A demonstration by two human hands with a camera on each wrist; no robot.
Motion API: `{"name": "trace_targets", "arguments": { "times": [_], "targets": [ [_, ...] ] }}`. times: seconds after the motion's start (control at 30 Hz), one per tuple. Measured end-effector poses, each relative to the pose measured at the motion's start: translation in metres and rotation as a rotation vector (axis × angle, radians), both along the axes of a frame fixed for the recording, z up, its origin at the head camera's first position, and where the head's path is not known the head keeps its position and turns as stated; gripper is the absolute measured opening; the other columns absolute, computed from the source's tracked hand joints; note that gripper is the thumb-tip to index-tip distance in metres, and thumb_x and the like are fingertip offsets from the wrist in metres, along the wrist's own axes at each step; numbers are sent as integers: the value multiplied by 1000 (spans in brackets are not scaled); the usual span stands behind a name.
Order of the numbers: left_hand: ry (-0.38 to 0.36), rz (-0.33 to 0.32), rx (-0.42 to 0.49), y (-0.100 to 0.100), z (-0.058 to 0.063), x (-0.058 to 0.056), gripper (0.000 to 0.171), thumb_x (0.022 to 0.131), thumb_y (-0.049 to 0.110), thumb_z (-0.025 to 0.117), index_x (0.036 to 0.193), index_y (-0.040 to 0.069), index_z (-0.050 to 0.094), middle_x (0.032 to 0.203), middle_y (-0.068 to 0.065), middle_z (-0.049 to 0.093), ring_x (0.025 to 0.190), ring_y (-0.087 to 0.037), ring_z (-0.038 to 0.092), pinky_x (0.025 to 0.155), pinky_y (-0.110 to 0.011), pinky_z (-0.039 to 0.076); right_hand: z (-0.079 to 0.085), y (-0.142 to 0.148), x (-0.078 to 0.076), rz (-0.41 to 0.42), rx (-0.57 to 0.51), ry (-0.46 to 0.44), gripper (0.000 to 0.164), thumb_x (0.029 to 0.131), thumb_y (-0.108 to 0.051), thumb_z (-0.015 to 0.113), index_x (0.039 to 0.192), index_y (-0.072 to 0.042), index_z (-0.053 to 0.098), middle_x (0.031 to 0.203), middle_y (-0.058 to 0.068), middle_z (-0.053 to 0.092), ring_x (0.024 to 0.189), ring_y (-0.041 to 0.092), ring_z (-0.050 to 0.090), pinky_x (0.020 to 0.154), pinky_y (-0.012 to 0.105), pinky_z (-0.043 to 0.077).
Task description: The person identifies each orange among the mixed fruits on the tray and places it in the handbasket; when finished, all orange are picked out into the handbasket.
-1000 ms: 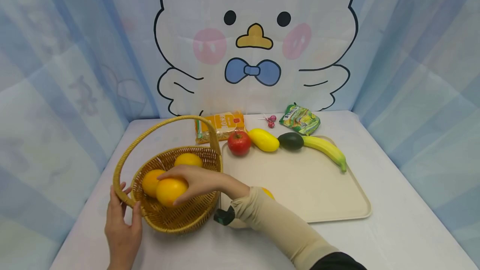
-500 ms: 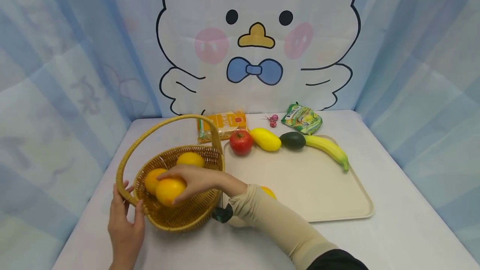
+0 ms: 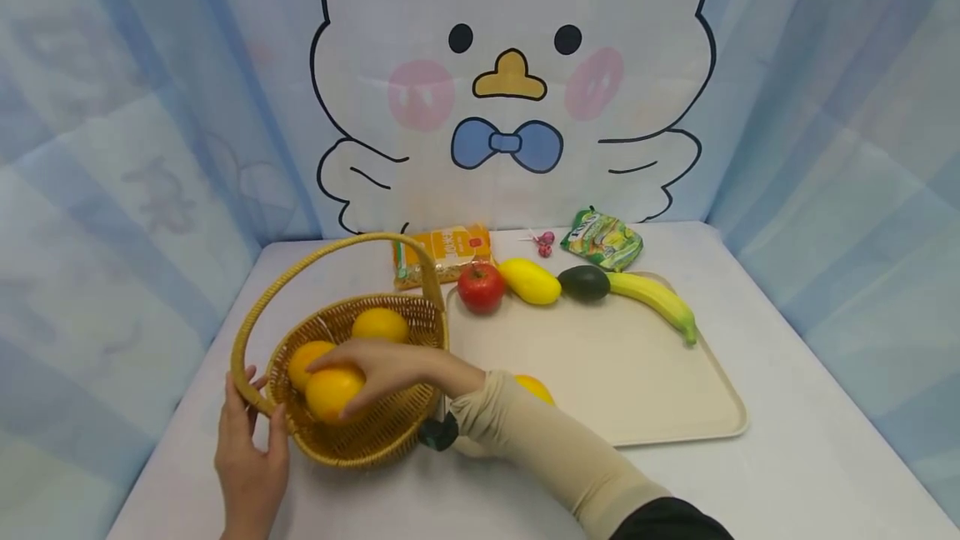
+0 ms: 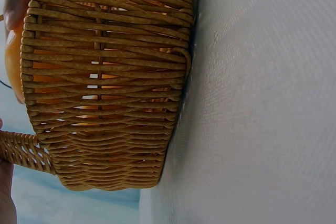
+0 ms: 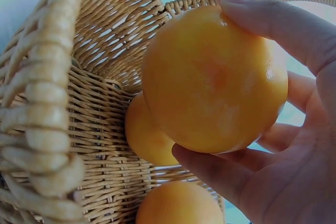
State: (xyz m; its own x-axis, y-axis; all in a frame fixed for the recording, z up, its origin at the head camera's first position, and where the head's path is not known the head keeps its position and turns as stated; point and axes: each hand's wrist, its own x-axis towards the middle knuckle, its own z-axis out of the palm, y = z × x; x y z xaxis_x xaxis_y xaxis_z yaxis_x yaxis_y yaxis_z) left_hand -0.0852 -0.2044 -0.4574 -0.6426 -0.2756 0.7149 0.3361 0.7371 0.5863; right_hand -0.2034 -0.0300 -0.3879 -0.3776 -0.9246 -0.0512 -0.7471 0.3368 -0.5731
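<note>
My right hand point(image 3: 382, 369) is inside the wicker basket point(image 3: 363, 461), its thumb and fingers gripping an orange point(image 3: 332, 396) from above. Up close in the right wrist view, that orange point(image 5: 210, 82) sits between the thumb and the other fingers, over a second orange point(image 5: 149, 135). Two more oranges show in the basket in the head view: one point(image 3: 303, 359) partly behind the held one, the other point(image 3: 381, 324) near the far rim. My left hand point(image 3: 251, 469) holds the near-left foot of the basket handle point(image 3: 242, 340) between thumb and fingers.
A beige tray point(image 3: 600, 382) lies right of the basket. Along its back edge are an apple point(image 3: 481, 287), a yellow mango point(image 3: 530, 281), an avocado point(image 3: 584, 282) and a banana point(image 3: 654, 300). Another yellow-orange fruit point(image 3: 535, 388) shows behind the right sleeve. Packets and lollipops lie farther back.
My right hand and its orange have shifted slightly left and down within the basket. My left hand keeps its hold on the handle, and the other fruit has stayed in place.
</note>
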Motion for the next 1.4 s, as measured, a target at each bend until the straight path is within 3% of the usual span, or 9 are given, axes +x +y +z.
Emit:
{"name": "trace_targets", "arguments": {
  "times": [0.43,1.0,1.4],
  "targets": [
    [13,-8,-3,1,0,-2,85,78,-17,63,150,6,23,137,-22,47,124,18,35,100,5,28,-3,-7,1,46,35,7,67,81,-29,74,140,-16,46,143,-1,48,130,7,43,110,11,30],
    [37,0,7,1,-1,-3,83,77,-20,62,148,2,24,134,-26,48,122,18,36,100,4,28,-14,-25,3,131,191,31,66,81,-29,72,140,-17,44,143,-5,47,128,3,43,107,9,31],
    [19,6,6,2,0,-1,85,77,-20,62,149,5,23,135,-24,48,122,19,35,100,5,28,-17,-27,9,89,298,-26,67,79,-26,74,139,-17,46,141,-6,49,126,2,45,105,8,34]
  ]
}}
